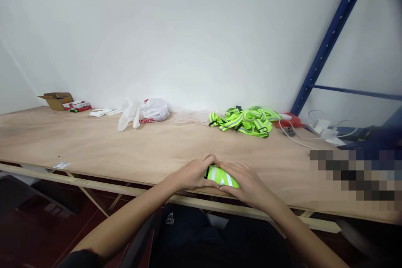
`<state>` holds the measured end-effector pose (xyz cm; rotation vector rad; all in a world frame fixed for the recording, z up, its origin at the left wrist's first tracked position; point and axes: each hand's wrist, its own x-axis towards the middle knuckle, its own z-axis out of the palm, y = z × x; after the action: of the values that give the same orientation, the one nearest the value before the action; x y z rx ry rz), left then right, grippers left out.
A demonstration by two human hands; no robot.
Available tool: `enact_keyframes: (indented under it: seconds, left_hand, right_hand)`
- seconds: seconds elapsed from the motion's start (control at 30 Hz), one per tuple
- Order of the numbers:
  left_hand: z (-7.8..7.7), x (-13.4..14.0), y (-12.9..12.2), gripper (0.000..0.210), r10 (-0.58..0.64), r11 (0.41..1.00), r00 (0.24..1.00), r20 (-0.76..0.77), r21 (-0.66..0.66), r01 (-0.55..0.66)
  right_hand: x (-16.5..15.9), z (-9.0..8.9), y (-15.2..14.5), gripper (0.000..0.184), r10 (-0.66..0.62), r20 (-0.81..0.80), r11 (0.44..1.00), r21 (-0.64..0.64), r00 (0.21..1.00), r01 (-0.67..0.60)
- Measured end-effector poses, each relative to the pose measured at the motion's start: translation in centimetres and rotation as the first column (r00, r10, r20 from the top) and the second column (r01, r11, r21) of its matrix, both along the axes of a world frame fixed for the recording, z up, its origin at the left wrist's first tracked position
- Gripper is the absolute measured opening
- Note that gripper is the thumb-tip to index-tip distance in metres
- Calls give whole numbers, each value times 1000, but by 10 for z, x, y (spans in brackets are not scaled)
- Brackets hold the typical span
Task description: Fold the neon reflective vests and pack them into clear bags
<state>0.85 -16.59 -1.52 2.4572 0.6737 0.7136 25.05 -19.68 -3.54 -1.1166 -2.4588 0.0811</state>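
Observation:
Between my two hands is a folded bundle of neon-yellow reflective strap (221, 176) with silver bands and a bit of black at its left end. My left hand (199, 172) grips its left side, thumb low and fingers over the top. On the right, my right hand (245, 180) is closed round the other end, its thumb meeting the left one in front. The bundle is at the table's near edge; its underside is hidden. Farther back lies a tangled heap of the same reflective straps (248, 120) with black buckles.
The wooden table (103, 146) runs along a white wall. A white plastic bag (153, 110), clear plastic packaging (191, 117), an open cardboard box (56, 100) and a red-white box (77, 105) stand at the back. Right are a red bag (292, 120), cables and a blue post (333, 37).

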Motion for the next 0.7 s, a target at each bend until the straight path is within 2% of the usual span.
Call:
enact_keyframes:
  seconds: [0.1, 0.17, 0.2, 0.23, 0.27, 0.33, 0.37, 0.43, 0.57, 0.7]
  left_hand:
    - [15, -15, 23, 58, 58, 998, 998, -12, 3, -58]
    - [25, -28, 52, 48, 200, 974, 978, -62, 118, -191]
    - [29, -34, 69, 46, 298, 941, 948, -110, 203, -272]
    - [32, -39, 87, 44, 413, 889, 892, -185, 295, -351]
    - [34, -44, 105, 44, 546, 816, 796, -263, 383, -433]
    - [34, -53, 137, 53, 740, 669, 543, -397, 507, -543]
    - [32, -56, 151, 56, 771, 637, 476, -424, 525, -565]
    - [25, -62, 172, 57, 785, 616, 406, -468, 528, -585]
    - [9, -67, 195, 59, 772, 619, 353, -528, 501, -605]
    - [0, -67, 204, 65, 774, 613, 340, -534, 500, -611]
  right_hand:
    - [-1, -1, -2, 59, -23, -9, 1000, 6, 1000, 23]
    - [-2, -1, -3, 59, -37, -13, 999, 14, 999, 37]
    - [-2, -1, -4, 58, -43, -17, 999, 18, 999, 43]
    - [-2, -1, -4, 58, -48, -21, 999, 22, 999, 49]
    - [-2, -2, -4, 58, -53, -25, 998, 26, 998, 53]
    - [-2, -3, -4, 59, -59, -34, 998, 33, 998, 60]
    - [-2, -3, -5, 59, -61, -38, 997, 37, 997, 63]
    - [-3, -3, -5, 59, -63, -47, 997, 42, 997, 65]
    - [-4, -1, -7, 60, -62, -53, 997, 40, 997, 64]
    - [-4, 0, -9, 60, -71, -49, 997, 39, 996, 73]
